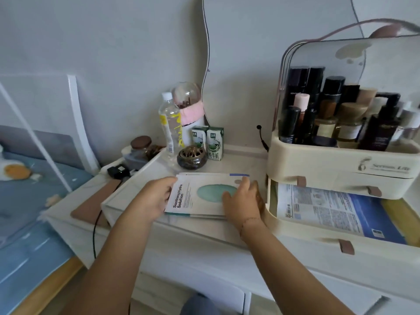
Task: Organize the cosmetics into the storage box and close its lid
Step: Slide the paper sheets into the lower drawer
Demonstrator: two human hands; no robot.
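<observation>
Spanning the lower view, a white dressing table (204, 246), with a cream storage box (341, 164) standing on its right part. Carrying dark bottles (329, 110) in the upper compartment under a clear lid (318, 55); cannot tell whether that lid sits fully home. Pulled out beneath, the bottom drawer (318, 243), already lined with flat blue-and-white sachets (329, 208).

Lying flat on the table just left of that drawer, a stack of mask sachets (204, 196), long axis running left to right and so pointing at the open drawer. Held at both short ends: left hand (154, 198) curled round the far-left edge, right hand (243, 201) draped over the right end with fingers bent onto the top sachet. Neither hand spread flat; both pinching the stack between them.

Judging from this, a short carry to the right and slightly toward the body, with the right hand leading, being the one nearer and almost touching the drawer's corner. Probably worth keeping the stack level and squared, since loose sachets could fan out on the way.

Standing behind, well apart from the work: a water bottle (169, 123), two milk cartons (213, 142), a small round burner (192, 155).
</observation>
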